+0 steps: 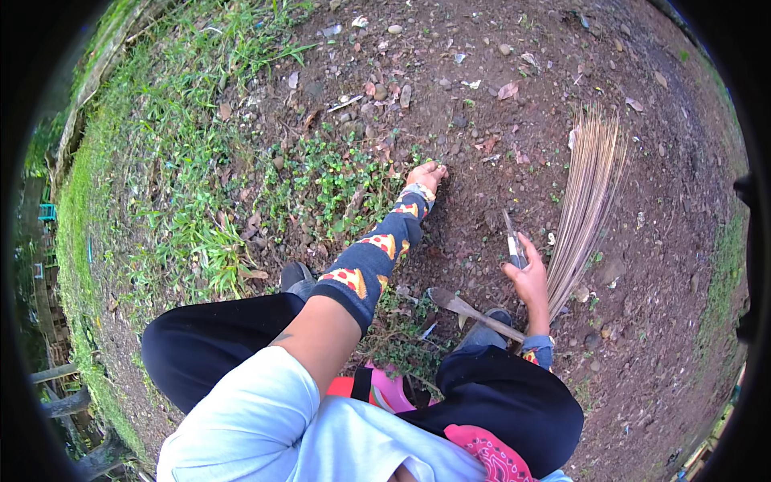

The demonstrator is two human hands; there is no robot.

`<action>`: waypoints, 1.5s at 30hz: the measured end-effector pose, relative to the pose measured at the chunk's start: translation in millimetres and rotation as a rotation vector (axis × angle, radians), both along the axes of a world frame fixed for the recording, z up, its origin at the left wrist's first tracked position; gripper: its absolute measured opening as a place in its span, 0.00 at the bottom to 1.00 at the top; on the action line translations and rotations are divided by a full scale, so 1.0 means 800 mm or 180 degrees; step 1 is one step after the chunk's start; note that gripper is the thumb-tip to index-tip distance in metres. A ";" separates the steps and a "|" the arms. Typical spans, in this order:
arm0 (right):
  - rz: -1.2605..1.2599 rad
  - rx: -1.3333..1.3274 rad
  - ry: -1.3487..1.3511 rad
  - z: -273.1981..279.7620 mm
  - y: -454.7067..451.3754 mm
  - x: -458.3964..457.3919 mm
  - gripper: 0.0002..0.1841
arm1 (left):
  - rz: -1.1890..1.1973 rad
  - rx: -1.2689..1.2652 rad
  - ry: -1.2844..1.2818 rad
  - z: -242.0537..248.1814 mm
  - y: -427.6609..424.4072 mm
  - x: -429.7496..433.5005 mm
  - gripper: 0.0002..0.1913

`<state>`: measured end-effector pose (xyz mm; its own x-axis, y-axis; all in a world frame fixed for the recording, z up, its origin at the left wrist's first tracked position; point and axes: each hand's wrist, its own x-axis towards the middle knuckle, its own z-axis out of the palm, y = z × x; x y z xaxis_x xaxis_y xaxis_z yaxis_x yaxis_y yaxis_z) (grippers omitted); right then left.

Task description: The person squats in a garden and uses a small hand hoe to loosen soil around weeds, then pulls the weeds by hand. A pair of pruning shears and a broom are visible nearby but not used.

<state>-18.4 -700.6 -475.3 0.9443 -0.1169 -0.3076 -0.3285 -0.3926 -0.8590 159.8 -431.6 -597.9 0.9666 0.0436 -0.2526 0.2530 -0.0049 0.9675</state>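
Observation:
My left hand (426, 175), its sleeve patterned with pizza slices, reaches down to the soil at the edge of a patch of small leafy weeds (325, 181). Its fingers curl downward, and I cannot tell whether anything is between them. In my right hand (531, 278) is a small knife (512, 244) with a narrow blade and a white and grey handle, its tip pointing away from me. Just right of that hand lies a stick broom (587, 199), bristles spread away from me. A flat-bladed tool (461, 306) with a long handle lies by my right shoe.
Between my legs is a pink and red object (385, 388), partly hidden by my shirt. Pulled weeds (397, 337) lie before it. Taller grass (217, 253) grows at left. Stones and dry leaves (509, 90) are scattered over the bare soil. Logs (66, 403) show at far left.

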 end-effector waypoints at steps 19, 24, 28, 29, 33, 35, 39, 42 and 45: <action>0.0555 -0.0938 -0.0182 0.028 0.042 0.005 0.44 | -0.1106 0.3973 -0.0539 0.191 0.134 -0.088 0.20; 0.0563 -0.0934 0.0063 0.036 0.037 0.002 0.43 | -0.1843 0.3907 -0.1000 0.126 0.035 -0.053 0.31; 0.0352 -0.0796 0.0095 0.026 0.026 -0.003 0.43 | -0.1510 0.4915 -0.0963 0.099 0.026 -0.012 0.22; 0.0309 -0.0752 0.0152 0.023 0.024 -0.003 0.43 | -0.1757 0.5089 -0.1082 0.098 0.029 -0.002 0.19; 0.0229 -0.0599 0.0188 0.013 0.020 -0.004 0.42 | -0.2718 0.4753 -0.0933 0.115 0.051 0.021 0.12; 0.0166 -0.0521 0.0156 0.012 0.020 -0.005 0.43 | -0.3007 0.4542 -0.0659 0.124 0.061 0.018 0.13; 0.0291 -0.0799 -0.0072 0.013 0.015 -0.005 0.43 | -0.4098 0.4070 -0.1143 0.130 0.093 -0.008 0.12; 0.0193 -0.0731 -0.0050 0.011 0.012 -0.003 0.43 | -0.4888 0.4890 -0.0353 0.125 0.114 -0.046 0.14; 0.0122 -0.0663 0.0000 0.008 0.011 0.001 0.43 | -0.6004 0.5113 0.0351 0.137 0.117 -0.051 0.20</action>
<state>-17.5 -691.5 -469.0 0.9492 -0.1419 -0.2807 -0.3100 -0.5739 -0.7580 119.2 -338.2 -488.2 0.2010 -0.3204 -0.9257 -0.8386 -0.5448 0.0064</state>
